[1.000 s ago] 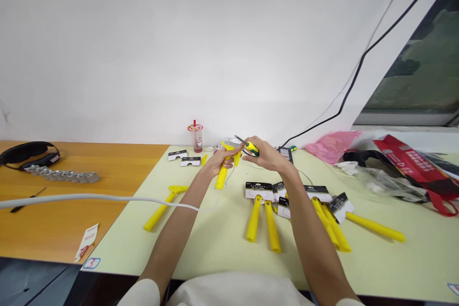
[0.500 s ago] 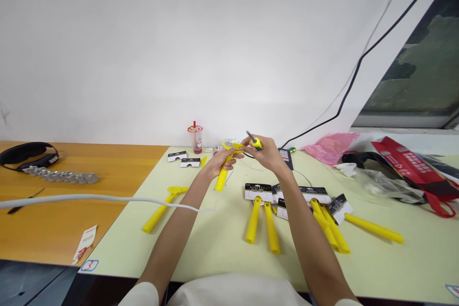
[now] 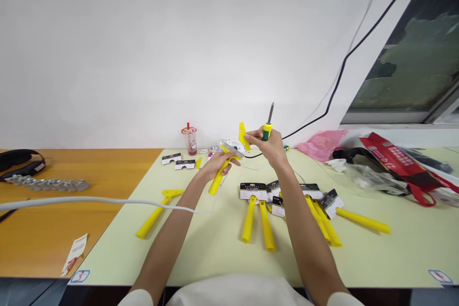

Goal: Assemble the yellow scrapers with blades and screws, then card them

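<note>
In my left hand [image 3: 215, 165] is a yellow-handled scraper [image 3: 216, 183], its metal blade [image 3: 233, 151] showing across the head. My right hand [image 3: 268, 146] pinches a flat yellow cover plate [image 3: 243, 136] with small holes, held apart from the scraper, up and to its right. The same hand also keeps a screwdriver [image 3: 267, 130] with a yellow and green handle against the palm, tip pointing up. Another yellow scraper handle [image 3: 157, 216] lies on the table by my left forearm. Beyond my left hand are two black-and-white cards [image 3: 184, 164] and a small yellow piece [image 3: 198, 163].
Several carded yellow scrapers [image 3: 248, 220] lie around my right forearm. A lidded cup [image 3: 190, 139] stands by the wall. Farther right are a pink bag [image 3: 322, 145] and a red package [image 3: 390, 158]. A white cable [image 3: 107, 199] crosses in front at the left.
The yellow cover plate has come off the scraper head, lifted up and right by my right hand, exposing the blade. The screwdriver has swung more upright. The view has shifted slightly.
</note>
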`<state>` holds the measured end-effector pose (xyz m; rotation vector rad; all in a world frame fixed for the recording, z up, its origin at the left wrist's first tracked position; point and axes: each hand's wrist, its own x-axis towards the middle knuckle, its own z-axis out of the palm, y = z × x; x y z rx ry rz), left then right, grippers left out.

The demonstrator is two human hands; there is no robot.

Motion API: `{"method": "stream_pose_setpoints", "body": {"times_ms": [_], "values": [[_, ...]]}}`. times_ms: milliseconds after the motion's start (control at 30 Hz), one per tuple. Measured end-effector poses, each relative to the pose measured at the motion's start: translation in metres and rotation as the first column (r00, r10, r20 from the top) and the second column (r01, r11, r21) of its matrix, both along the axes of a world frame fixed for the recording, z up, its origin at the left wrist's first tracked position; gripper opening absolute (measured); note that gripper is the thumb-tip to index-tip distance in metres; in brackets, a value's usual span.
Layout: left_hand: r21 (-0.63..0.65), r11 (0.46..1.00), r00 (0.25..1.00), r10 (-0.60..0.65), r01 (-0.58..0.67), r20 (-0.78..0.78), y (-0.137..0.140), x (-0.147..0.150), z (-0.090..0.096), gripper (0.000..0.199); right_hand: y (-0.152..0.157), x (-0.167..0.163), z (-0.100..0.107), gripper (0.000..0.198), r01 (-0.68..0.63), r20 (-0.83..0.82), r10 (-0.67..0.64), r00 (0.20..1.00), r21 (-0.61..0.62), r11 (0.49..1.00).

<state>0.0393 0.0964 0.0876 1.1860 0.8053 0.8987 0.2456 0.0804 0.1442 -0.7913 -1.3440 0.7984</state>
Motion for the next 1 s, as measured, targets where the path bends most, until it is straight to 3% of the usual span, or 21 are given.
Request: {"method": "stream_pose_setpoints", "body": {"times_ms": [367,500,667,1000], "values": [[0.095,0.988,0.989,-0.116,0.125,-0.091,-0.013,-0.002,0.012,0.037,0.009,0.001,-0.010,0.064,-0.051,0.352,0.075,0.933,-0.079,0.996],[0.084,0.980,0.981,-0.174,0.181,-0.088,-0.015,-0.006,0.014,0.035,0.007,-0.002,-0.009,0.061,-0.064,0.384,0.097,0.918,-0.097,0.993],[0.091,0.962,0.965,-0.252,0.259,-0.078,-0.015,-0.010,0.014,0.037,0.007,0.000,-0.008,0.060,-0.005,0.461,0.033,0.887,-0.063,0.998],[0.108,0.965,0.970,-0.237,0.241,-0.050,-0.013,-0.008,0.008,0.057,0.010,-0.002,-0.012,0.050,-0.032,0.460,0.080,0.884,-0.110,0.993]]}}
